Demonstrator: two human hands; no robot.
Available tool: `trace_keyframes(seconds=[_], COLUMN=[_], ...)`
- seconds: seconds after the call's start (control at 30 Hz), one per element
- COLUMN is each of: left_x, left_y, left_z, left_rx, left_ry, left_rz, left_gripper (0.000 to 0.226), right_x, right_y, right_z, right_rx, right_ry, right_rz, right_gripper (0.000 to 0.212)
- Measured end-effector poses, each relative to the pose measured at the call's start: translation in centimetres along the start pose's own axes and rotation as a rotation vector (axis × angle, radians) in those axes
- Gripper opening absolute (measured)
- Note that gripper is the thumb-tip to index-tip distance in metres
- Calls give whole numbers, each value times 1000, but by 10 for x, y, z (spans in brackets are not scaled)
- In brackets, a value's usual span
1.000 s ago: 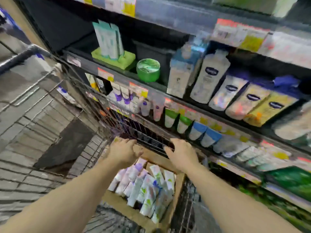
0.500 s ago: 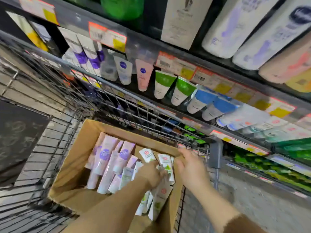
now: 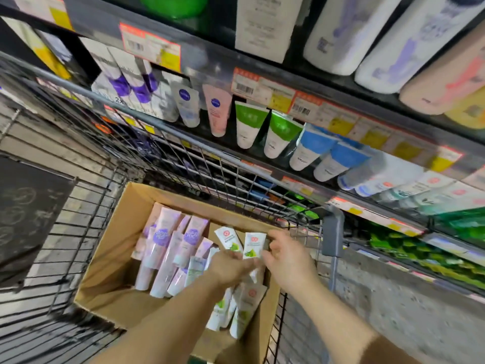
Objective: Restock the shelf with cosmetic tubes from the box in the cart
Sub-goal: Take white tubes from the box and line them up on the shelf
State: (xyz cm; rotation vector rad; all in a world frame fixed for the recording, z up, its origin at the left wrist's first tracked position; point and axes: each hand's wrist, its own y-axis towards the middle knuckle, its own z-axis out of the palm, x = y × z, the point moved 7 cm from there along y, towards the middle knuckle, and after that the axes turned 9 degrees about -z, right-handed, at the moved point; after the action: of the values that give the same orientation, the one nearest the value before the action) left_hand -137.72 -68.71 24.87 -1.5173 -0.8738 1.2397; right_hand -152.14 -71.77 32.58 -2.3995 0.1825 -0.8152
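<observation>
An open cardboard box (image 3: pixel 110 248) sits in the wire cart (image 3: pixel 86 232). It holds purple-and-white tubes (image 3: pixel 168 243) on the left and white tubes with green leaves (image 3: pixel 242 308) on the right. My left hand (image 3: pixel 227 266) is inside the box and grips white-and-green tubes (image 3: pixel 228 239) that stick up from it. My right hand (image 3: pixel 288 256) pinches another white-and-green tube (image 3: pixel 254 245) at the box's right wall. The shelf (image 3: pixel 262 151) beyond the cart carries rows of tubes with green, blue and pink tops.
The cart's far rail (image 3: pixel 183 132) and grey corner post (image 3: pixel 332 232) stand between the box and the shelf. Large lotion bottles (image 3: pixel 349 32) lie on the shelf above. Price tags (image 3: pixel 262 88) line the shelf edges. Green packs (image 3: pixel 409 248) fill the lowest shelf.
The view dipped toward the box. Both hands left the box's far rim; the left went into the tubes and the right closed on a white-and-green tube by the right wall.
</observation>
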Motion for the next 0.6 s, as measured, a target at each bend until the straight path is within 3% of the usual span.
trace_keyframes(seconds=[0.1, 0.2, 0.3, 0.37, 0.5, 0.6], left_x=[8, 4, 1, 3, 20, 13], left_y=[-17, -32, -32, -17, 31, 52], left_z=[-11, -16, -14, -20, -43, -40], left_rx=[209, 319, 390, 313, -106, -238], left_ry=[-272, -398, -327, -327, -192, -69], left_rz=[-9, 16, 20, -6, -139, -111], left_gripper=[36, 4, 8, 11, 18, 26], right_x=[11, 14, 8, 0, -8, -11], right_y=[-6, -4, -3, -4, -4, 1], right_z=[23, 29, 32, 32, 32, 33], right_rx=[277, 236, 184, 144, 116, 69], right_ry=[259, 325, 329, 357, 336, 343], right_rz=[57, 32, 21, 22, 41, 51], right_gripper=[85, 98, 88, 74, 51, 42])
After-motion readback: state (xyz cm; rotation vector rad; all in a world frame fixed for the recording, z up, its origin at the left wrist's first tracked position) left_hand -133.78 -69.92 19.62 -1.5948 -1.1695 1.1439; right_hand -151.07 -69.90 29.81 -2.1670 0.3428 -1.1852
